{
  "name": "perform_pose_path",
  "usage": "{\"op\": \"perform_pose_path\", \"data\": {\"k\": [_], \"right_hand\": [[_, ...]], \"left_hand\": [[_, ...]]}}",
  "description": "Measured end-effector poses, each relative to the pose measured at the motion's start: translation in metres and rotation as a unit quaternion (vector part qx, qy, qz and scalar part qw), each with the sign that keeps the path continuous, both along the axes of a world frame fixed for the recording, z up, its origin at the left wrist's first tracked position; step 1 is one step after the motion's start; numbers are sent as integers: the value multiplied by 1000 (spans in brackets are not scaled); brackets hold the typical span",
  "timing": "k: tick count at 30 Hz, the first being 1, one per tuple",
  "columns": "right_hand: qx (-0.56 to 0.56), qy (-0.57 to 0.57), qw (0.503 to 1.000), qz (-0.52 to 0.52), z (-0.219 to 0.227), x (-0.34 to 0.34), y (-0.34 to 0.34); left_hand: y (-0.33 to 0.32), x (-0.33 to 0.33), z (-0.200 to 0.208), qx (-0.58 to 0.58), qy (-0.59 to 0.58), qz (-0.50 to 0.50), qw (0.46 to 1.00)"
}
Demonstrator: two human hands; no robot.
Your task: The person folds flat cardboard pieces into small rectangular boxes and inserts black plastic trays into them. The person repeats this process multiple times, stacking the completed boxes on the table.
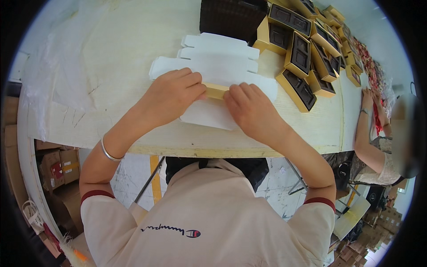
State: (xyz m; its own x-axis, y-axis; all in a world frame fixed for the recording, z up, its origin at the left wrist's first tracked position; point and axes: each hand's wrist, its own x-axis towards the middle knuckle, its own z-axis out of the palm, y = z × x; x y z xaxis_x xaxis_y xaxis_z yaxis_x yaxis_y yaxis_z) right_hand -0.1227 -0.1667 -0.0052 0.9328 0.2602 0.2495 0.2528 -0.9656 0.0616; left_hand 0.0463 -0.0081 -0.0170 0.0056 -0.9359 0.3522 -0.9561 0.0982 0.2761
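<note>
Both my hands pinch a cardboard box blank, whose gold strip (215, 91) shows folded up between them. My left hand (175, 95), fingers curled, grips the strip's left end. At its right end my right hand (253, 109) has its fingers bent over the edge in the same way. White inner card (209, 115) of the blank lies on the near side of the fold. Beyond my hands are flat white flaps and tabs (215, 55); whether they belong to one blank or a stack I cannot tell. My thumbs are mostly hidden.
Gold boxes with dark inserts (297, 54) are heaped at the far right. A dark brown block-shaped container (232, 20) stands behind the card. Clear plastic film (66, 66) covers the table's (120, 49) left side. A co-worker's arm (369, 138) rests at the right.
</note>
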Motion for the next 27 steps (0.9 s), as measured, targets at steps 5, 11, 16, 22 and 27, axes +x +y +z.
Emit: {"op": "perform_pose_path", "data": {"k": [5, 11, 16, 22, 27], "right_hand": [[239, 139, 952, -132, 4, 32, -24], [304, 126, 924, -193, 27, 28, -21], [340, -73, 929, -125, 36, 2, 29], [236, -69, 967, 60, 39, -30, 33], [1, -126, 990, 60, 26, -66, -8]], "left_hand": [[-31, 12, 2, 128, 50, 114, 984], [-11, -6, 22, -52, 0, 145, 988], [16, -40, 36, -9, 512, 106, 853], [11, -26, 31, 20, 556, 125, 822], [2, 15, 36, 168, 546, -54, 819]]}}
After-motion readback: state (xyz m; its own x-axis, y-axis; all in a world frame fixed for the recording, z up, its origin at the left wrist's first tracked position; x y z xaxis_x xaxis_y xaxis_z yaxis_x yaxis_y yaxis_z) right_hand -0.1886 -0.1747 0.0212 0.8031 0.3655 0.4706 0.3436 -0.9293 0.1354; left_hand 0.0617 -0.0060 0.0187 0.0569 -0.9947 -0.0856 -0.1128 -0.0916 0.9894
